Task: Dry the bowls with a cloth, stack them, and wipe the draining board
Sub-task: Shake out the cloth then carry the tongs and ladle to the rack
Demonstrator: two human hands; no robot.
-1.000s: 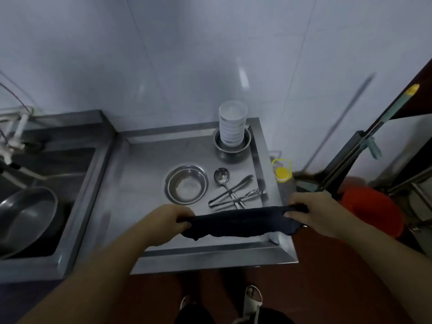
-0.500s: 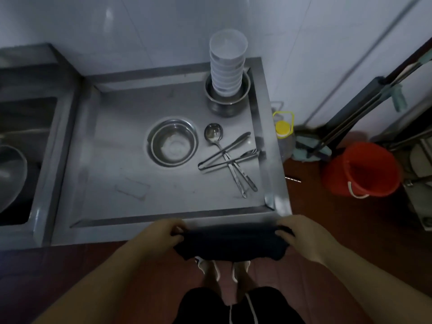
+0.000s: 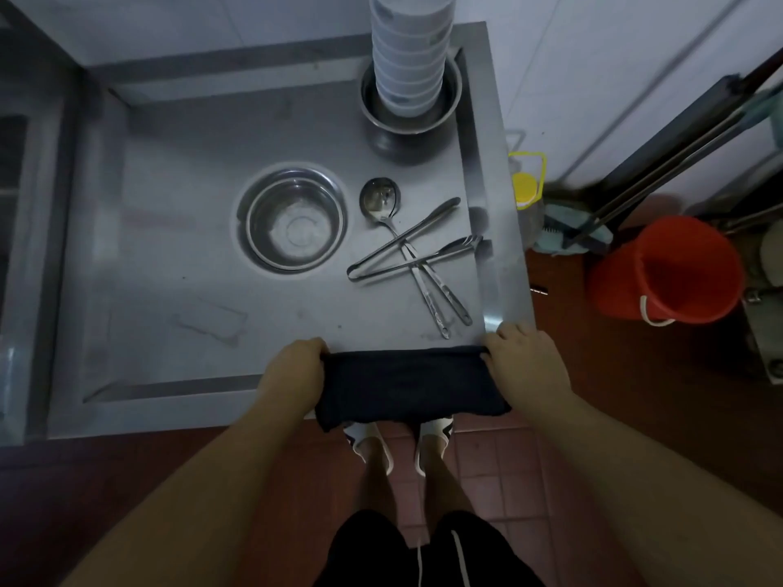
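**Two hands, one dark cloth at the front edge**

Two hands are on it: your left hand pinches one end of the dark rectangular cloth, your right hand grips the other, fingers curled round the fabric on both sides. You hold the cloth stretched flat between them, and it hangs down over the front lip of the grey stainless steel draining board.

Just beyond your right hand lie the long steel spoons and tongs, crossed over one another on the board. Beyond your left hand, further in, a round shiny steel bowl sits upright. Well beyond your right hand, at the back corner, the tall stack of white bowls stands inside a steel basin. Off to your right, on the red tiled floor, there's a red plastic bucket.
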